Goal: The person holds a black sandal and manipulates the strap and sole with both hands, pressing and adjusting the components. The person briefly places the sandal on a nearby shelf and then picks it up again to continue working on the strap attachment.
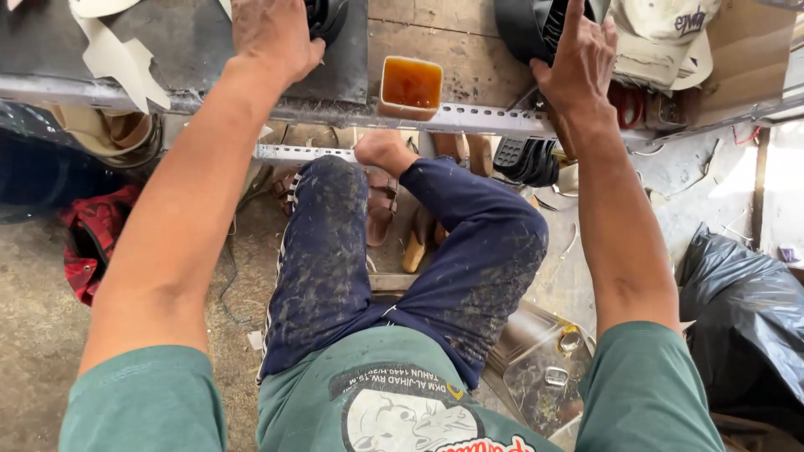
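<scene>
Up at the far edge of the desk [469, 50], the right hand [578, 63] curls its fingers over the rim of a black shoe piece [523, 29], the forefinger raised straight; the piece lies partly under the palm, running off the top of the view. Across from it, the left hand [272, 33] lies knuckles-up on a second black piece [328, 15], which pokes out just beside its thumb side; whether those fingers grip it I cannot tell. Between the two hands, well apart from each, stands one square container of amber glue [410, 85], glossy on top, set at the desk's front rail [477, 119], a perforated metal strip. Pale cut-out sheets [117, 54] lie on the dark mat to the left. Below the rail, one stack of ribbed black soles [523, 159] and several brown sandals [381, 205] lie on the floor, beside two crossed legs in dusty navy trousers. One crumpled black plastic bag [745, 310] sits at the right.
</scene>
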